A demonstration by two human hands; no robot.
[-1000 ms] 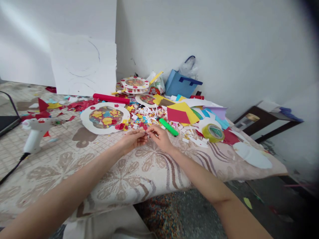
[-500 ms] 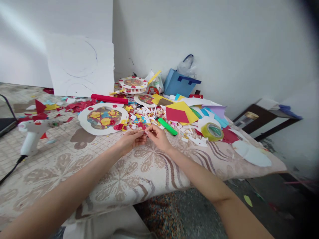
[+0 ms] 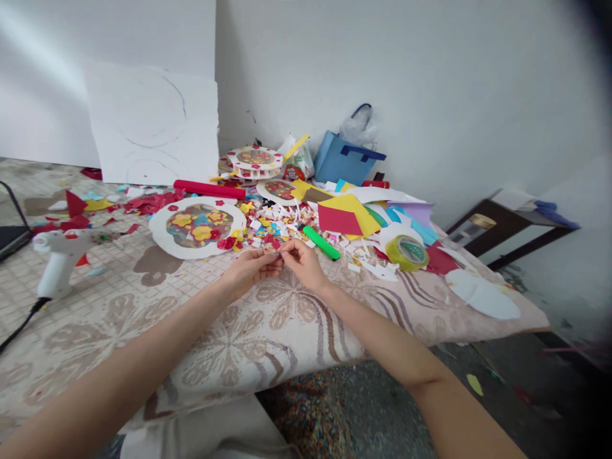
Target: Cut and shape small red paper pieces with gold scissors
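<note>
My left hand [image 3: 251,269] and my right hand [image 3: 302,262] meet fingertip to fingertip over the patterned cloth [image 3: 229,338], both pinched on a tiny scrap of paper [image 3: 278,254] between them. Its colour and shape are too small to make out. Just beyond the hands lies a heap of small paper cuttings [image 3: 277,223] in white, red and yellow. A green marker [image 3: 323,243] lies right of the heap, close to my right hand. A round white paper plate with red and yellow paper flowers [image 3: 197,226] sits to the left of the heap.
A white glue gun [image 3: 60,255] with its cable lies at the left. Coloured paper sheets [image 3: 347,217], a yellow-green tape roll [image 3: 407,252], a red roll [image 3: 210,189], more decorated plates [image 3: 255,160], a blue bag [image 3: 347,162] and a white board [image 3: 152,124] stand behind. A dark side table [image 3: 511,229] is at right.
Both hands stay pinched together in nearly the same spot. The view has shifted slightly, so everything sits a little further left.
</note>
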